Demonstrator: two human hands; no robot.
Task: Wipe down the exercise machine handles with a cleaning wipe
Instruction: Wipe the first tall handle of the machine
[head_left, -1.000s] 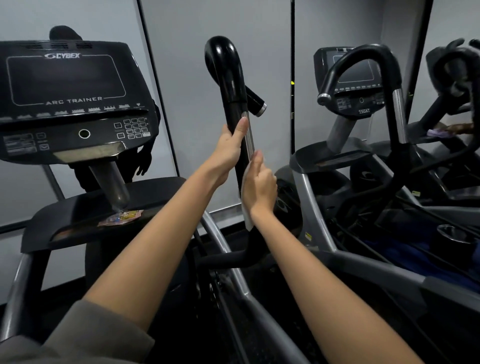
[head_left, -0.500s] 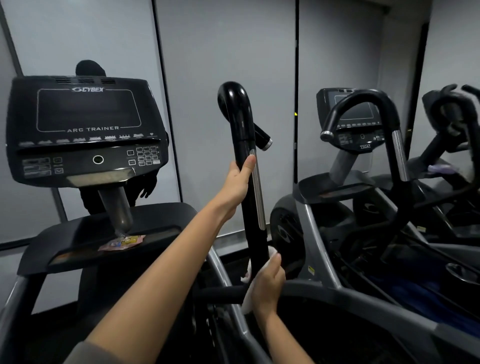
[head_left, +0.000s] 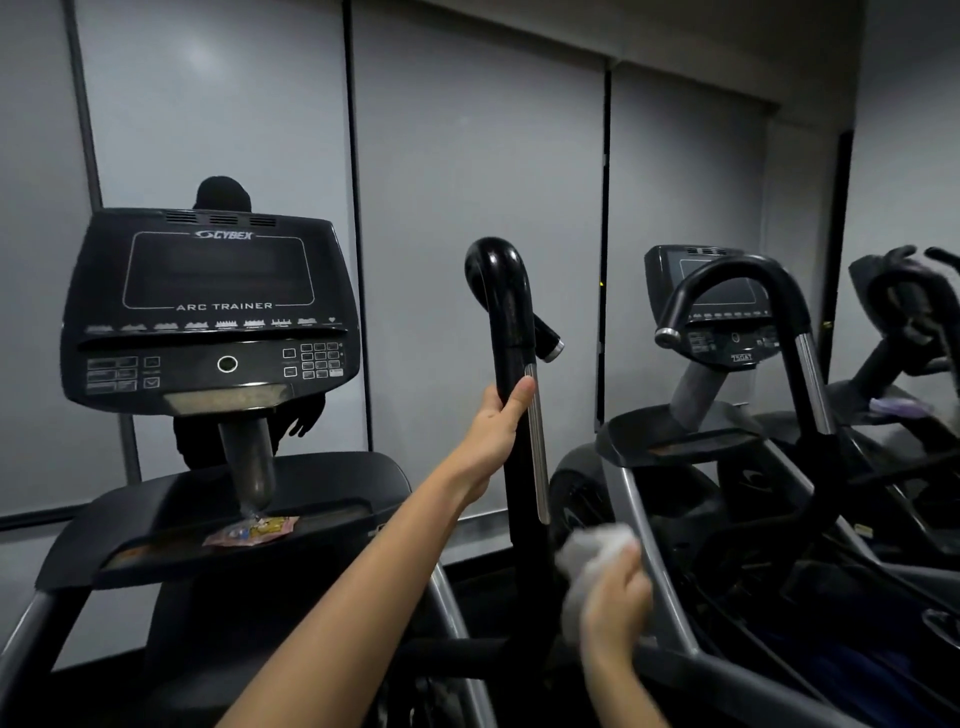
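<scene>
Head view: our left hand (head_left: 496, 426) grips handle (head_left: 511, 364); right hand (head_left: 615, 597) clutches wipe (head_left: 592, 558) beside its base; upper curve likely left.

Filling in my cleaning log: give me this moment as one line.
left hand: grips upright black machine handle | right hand: holds crumpled white wipe beside handle's lower shaft, contact unclear | phase: wiping
</scene>
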